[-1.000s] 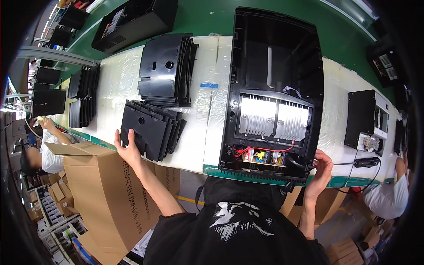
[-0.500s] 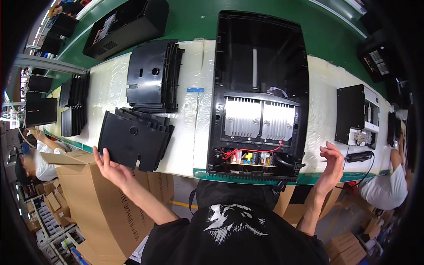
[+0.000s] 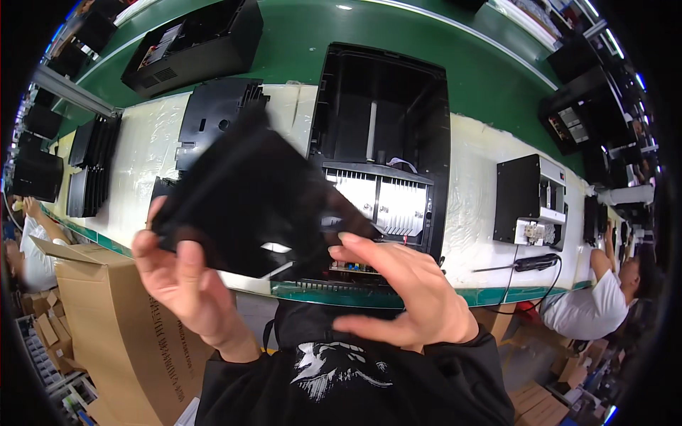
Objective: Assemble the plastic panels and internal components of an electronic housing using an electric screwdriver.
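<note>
A black plastic panel [image 3: 249,192], blurred by motion, is raised and tilted over the near left of the bench. My left hand [image 3: 181,291] grips its left edge between thumb and fingers. By the panel's right corner is my right hand [image 3: 419,295], thumb and fingers spread; whether a fingertip touches the panel I cannot tell. Partly hidden behind them lies a large black housing [image 3: 419,85] with silver finned heat sinks [image 3: 408,206] and a circuit board [image 3: 348,268] at its near end. The remaining panels, in a stack [image 3: 202,117], are partly covered by the raised one.
Farther left are more stacked black panels [image 3: 92,142]. A black power tool [image 3: 536,262] with a cable and a box-shaped unit [image 3: 518,195] are on the right. Another black housing [image 3: 213,57] rests on the green surface. A cardboard box [image 3: 106,312] stands below left; co-workers sit at both sides.
My left hand has lifted a panel from the near pile and brought it rightward. My right hand has come in from the right toward it. The view has shifted.
</note>
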The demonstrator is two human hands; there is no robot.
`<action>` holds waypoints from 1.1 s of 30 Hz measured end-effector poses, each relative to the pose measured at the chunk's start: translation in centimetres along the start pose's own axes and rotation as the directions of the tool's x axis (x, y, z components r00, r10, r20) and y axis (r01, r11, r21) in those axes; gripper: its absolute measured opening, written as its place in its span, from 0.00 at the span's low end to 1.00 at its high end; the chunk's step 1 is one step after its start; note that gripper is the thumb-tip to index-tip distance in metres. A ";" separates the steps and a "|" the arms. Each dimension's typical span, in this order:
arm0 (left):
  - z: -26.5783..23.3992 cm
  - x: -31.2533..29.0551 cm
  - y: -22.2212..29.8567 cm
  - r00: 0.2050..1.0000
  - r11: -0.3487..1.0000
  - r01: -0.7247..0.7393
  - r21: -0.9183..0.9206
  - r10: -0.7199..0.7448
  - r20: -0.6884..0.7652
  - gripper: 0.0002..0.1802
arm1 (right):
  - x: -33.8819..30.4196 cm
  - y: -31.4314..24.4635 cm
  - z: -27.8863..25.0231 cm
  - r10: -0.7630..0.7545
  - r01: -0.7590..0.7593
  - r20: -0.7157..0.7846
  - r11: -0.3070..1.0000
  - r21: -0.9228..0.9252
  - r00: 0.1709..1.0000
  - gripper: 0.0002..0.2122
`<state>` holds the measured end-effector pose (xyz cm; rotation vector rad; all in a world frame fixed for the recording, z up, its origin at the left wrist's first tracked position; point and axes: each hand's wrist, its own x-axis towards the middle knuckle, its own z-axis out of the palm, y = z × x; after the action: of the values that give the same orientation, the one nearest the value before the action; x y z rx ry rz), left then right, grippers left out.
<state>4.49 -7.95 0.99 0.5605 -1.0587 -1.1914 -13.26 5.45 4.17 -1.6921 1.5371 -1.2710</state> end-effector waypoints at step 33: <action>4.7 -0.9 -9.2 0.828 0.778 -0.175 0.604 -0.216 0.518 0.29 | 6.2 4.7 -9.4 -0.110 0.013 -0.105 0.749 -0.662 0.988 0.24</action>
<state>-3.96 -9.28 -4.83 0.7557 -2.0212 -1.0178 -24.25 0.47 5.87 -2.1189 2.2200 -0.9278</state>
